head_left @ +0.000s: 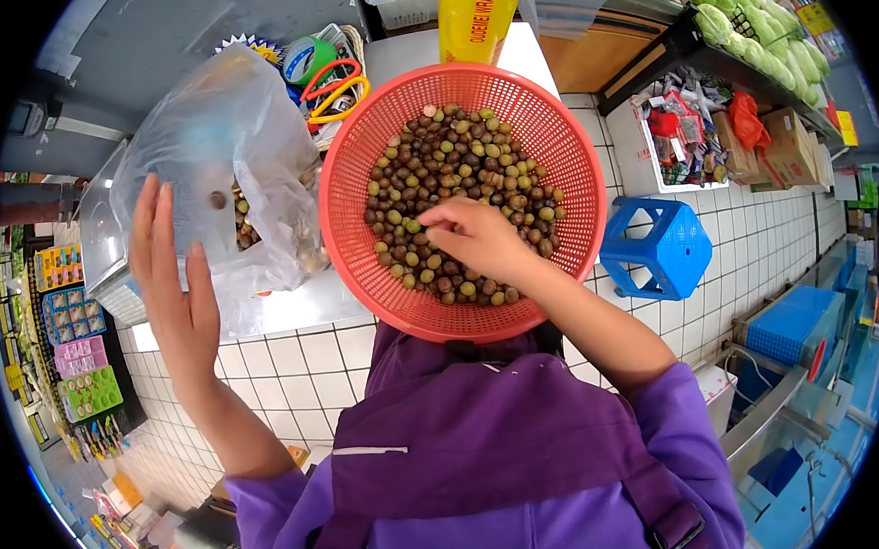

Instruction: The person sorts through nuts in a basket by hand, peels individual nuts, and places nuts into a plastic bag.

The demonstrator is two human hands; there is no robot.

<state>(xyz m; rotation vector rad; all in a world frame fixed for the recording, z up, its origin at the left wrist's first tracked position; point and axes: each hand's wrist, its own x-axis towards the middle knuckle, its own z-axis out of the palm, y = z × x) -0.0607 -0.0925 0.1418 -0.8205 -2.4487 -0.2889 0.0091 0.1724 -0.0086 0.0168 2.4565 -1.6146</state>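
Note:
A red plastic basket (pixel 347 268) with a perforated wall sits in front of my body, holding many small round green-and-brown fruits (pixel 455 163). My right hand (pixel 479 239) is over the fruits near the basket's middle, its fingers curled in toward a greenish fruit; whatever lies between the fingertips is hidden. On the left, my left hand (pixel 174 284) is raised, palm inward and fingers stretched, holding nothing. It is in front of a clear plastic bag (pixel 272 188), which has more of the small fruits (pixel 247 223) inside.
The bag rests on a white table (pixel 296 313). Behind it are orange-handled scissors (pixel 336 94), a green tape roll (pixel 311 61) and a yellow wrap box (pixel 477 21). A blue stool (pixel 656 248) stands right on the tiled floor, below a white box of packets (pixel 681 131).

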